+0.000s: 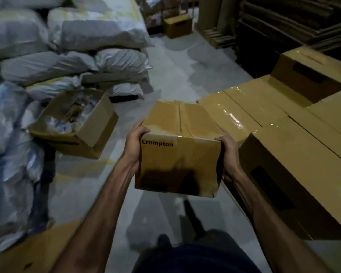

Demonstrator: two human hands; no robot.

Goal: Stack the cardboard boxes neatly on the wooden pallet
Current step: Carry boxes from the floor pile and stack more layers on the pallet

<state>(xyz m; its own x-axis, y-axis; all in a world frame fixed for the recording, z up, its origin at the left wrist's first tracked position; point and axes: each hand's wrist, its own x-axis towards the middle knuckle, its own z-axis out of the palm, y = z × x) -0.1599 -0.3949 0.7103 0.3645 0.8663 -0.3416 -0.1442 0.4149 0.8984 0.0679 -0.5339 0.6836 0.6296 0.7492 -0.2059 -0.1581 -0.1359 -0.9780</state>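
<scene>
I hold the box [180, 146] between my left hand [133, 146] and right hand [228, 152]; only side pressure, so it may slip down.

White sacks [71, 36] at upper left are blurred; stacked boxes [303, 134] (right edge) are cut off.

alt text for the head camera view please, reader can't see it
Left hand and right hand grip a taped Crompton box above the floor. Stacked boxes sit right; an open box and white sacks left.
</scene>
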